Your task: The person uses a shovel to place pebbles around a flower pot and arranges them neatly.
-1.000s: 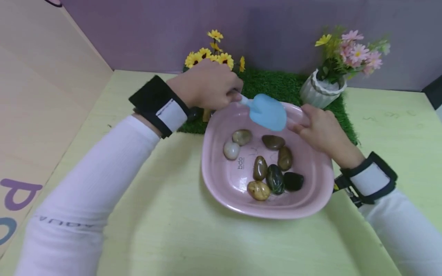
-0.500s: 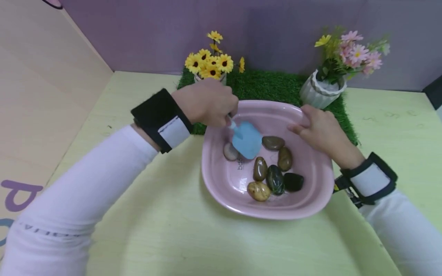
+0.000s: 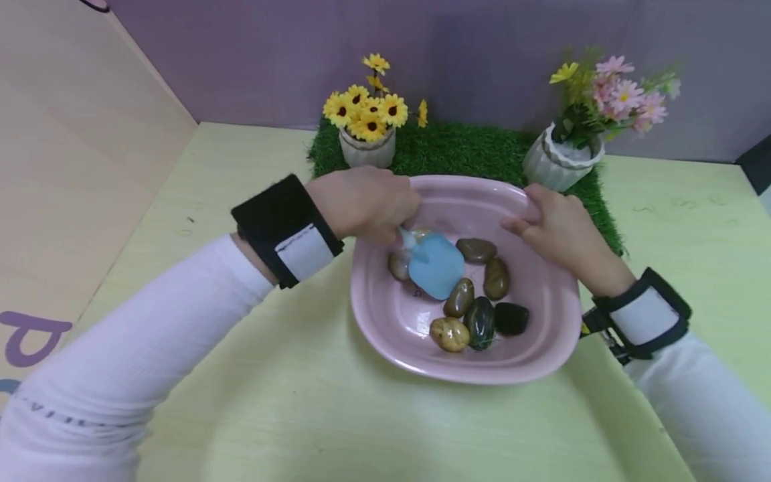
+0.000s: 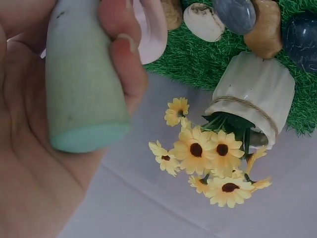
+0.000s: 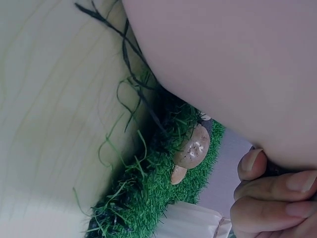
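A person's left hand [image 3: 364, 203] is curled around the pale handle of a small blue scoop [image 3: 436, 266], gripping it so that the blade dips into a pink dish [image 3: 385, 321] and lies among smooth pebbles [image 3: 480, 294]; the blade touches a brown pebble at its lower edge and partly covers a pale one beside it. In the left wrist view the fingers [image 4: 124, 54] wrap the handle's blunt end. The right hand [image 3: 557, 227] grips the dish's far right rim, thumb inside and fingers curled over the edge. The dish sits on a pale yellow-green worktop [image 3: 301, 402], its far edge overlapping a mat of artificial grass [image 3: 464, 147]. On the grass stand a ribbed pot of yellow sunflowers [image 3: 367, 127] behind the left hand and a white pot of pink flowers [image 3: 566, 157] just beyond the right hand
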`<state>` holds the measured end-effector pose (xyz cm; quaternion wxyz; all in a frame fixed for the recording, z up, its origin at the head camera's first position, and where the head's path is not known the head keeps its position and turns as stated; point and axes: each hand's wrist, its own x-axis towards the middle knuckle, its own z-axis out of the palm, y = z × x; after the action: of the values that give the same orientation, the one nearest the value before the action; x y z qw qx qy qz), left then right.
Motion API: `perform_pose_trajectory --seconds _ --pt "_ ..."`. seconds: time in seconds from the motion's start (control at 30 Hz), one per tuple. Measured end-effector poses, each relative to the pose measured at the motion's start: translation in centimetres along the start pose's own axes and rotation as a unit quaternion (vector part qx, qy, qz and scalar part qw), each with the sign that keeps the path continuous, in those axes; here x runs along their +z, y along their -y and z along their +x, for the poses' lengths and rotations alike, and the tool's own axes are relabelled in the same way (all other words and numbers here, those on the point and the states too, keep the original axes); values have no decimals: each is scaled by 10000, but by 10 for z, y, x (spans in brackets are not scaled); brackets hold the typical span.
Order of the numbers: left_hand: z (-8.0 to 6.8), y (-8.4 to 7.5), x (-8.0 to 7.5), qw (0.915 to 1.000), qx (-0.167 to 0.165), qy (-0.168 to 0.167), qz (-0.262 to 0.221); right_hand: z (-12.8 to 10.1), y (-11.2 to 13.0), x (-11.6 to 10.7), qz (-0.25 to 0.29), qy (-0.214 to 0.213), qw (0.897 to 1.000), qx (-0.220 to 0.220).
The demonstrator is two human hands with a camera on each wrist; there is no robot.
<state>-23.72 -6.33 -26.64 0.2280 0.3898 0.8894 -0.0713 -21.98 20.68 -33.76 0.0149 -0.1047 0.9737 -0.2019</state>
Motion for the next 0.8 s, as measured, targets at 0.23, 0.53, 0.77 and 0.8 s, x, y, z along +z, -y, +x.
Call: perform_pose_trajectory --seconds 0.23,0.53,0.77,0.8 --pt "5 -1 3 9998 192 -6 -19 0 -1 1 -39 -41 10000 -31" --pt "18 -8 22 9933 991 139 -585 0 0 1 -57 3 10000 25" --pt "27 -17 38 9921 1070 194 -629 0 0 1 -88 15 10000 6" --pt "28 -18 40 9922 1063 160 -637 0 0 0 -92 18 10000 16"
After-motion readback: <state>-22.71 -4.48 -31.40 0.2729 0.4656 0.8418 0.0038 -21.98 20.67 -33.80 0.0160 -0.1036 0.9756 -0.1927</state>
